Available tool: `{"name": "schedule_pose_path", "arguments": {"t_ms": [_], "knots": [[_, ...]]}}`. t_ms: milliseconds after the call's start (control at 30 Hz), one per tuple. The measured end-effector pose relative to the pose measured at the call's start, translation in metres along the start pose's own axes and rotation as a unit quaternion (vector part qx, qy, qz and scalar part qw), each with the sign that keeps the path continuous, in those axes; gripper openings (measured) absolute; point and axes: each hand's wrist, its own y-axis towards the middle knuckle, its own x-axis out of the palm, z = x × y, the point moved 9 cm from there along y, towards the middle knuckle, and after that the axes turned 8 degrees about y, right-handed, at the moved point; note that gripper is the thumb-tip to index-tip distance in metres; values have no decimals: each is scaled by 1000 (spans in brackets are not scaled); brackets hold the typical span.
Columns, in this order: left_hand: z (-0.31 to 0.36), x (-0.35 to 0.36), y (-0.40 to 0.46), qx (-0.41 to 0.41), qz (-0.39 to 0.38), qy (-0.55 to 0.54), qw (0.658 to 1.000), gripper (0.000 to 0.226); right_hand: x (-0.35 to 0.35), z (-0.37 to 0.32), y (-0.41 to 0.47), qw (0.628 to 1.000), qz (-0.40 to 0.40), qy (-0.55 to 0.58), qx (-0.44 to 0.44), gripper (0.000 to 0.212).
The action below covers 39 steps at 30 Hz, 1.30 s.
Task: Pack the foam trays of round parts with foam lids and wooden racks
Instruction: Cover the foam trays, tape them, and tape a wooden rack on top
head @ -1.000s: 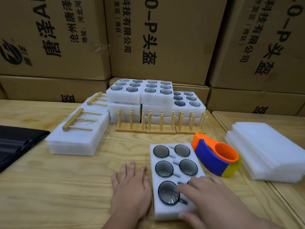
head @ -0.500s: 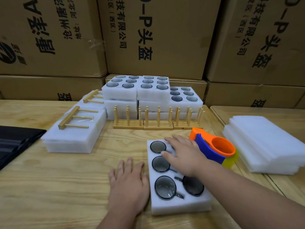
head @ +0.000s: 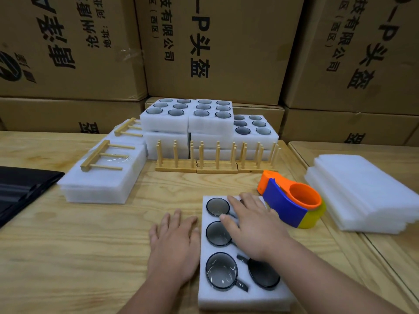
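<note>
Head camera looks down on a pale wooden table [head: 68, 245], where a white rectangular foam tray [head: 240, 298] lies nearest the person. It has six round pockets in two columns; four dark, glassy round parts [head: 221, 270] show in them, the other two pockets being under the right hand. The near-right part sits tilted rather than flat in its pocket.

The left hand [head: 174, 243] lies palm down on the table just beside the tray's left edge, its fingers [head: 166, 220] spread flat and relaxed, gripping nothing; its thumb side touches or nearly touches the foam. The right hand [head: 256, 227] rests on the tray's far-right portion, fingers [head: 233, 200] extended and loose, pressed on the foam and the parts beneath, closed on nothing. Its fingertips reach the tray's far edge, and the thumb lies between the two far-left parts.

Just right of the tray stands an orange, blue and yellow plastic tape dispenser [head: 292, 200]. Further right is a stack of thin white foam lids [head: 362, 196]. At the back, more filled white foam trays [head: 188, 118] are stacked two high, with a row of upright wooden peg racks [head: 215, 157] in front of them. To the left, covered foam packs [head: 102, 177] each carry a wooden rack laid flat [head: 102, 157]. Brown cardboard boxes [head: 215, 46] form the backdrop.
</note>
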Motion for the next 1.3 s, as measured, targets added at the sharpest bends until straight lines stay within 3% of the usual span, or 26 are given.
{"name": "schedule_pose_path", "arguments": {"t_ms": [267,367,433,533,633,767,867,1033,1200,1300], "knots": [[-3,-3,4,-32,-53,-76,995,49,-3,2,-7,999,-2,39,10,79],[20,-13,-1,-37,-68,-240,968,47,-6,0,-11,999,-11,47,9,76],[52,-26,-11,22,-51,-294,954,47,-6,0,-17,999,-16,40,6,75],[100,-32,-35,145,-20,-156,977,55,2,0,-34,1000,-25,8,0,76],[113,-16,-48,157,-29,1,987,62,8,3,-50,999,-28,-13,-9,81],[115,-13,-50,146,-38,44,987,62,3,0,-53,999,-13,-14,-32,77],[114,-15,-49,154,-44,42,986,63,2,-7,-54,998,-3,-3,-65,76],[97,-20,-48,154,-29,10,988,71,7,8,-55,997,14,75,-10,70],[53,-22,-60,134,-28,-178,974,36,6,27,-71,978,50,199,30,74],[26,-23,-77,144,3,-224,964,44,8,35,-80,953,58,296,30,81]]}}
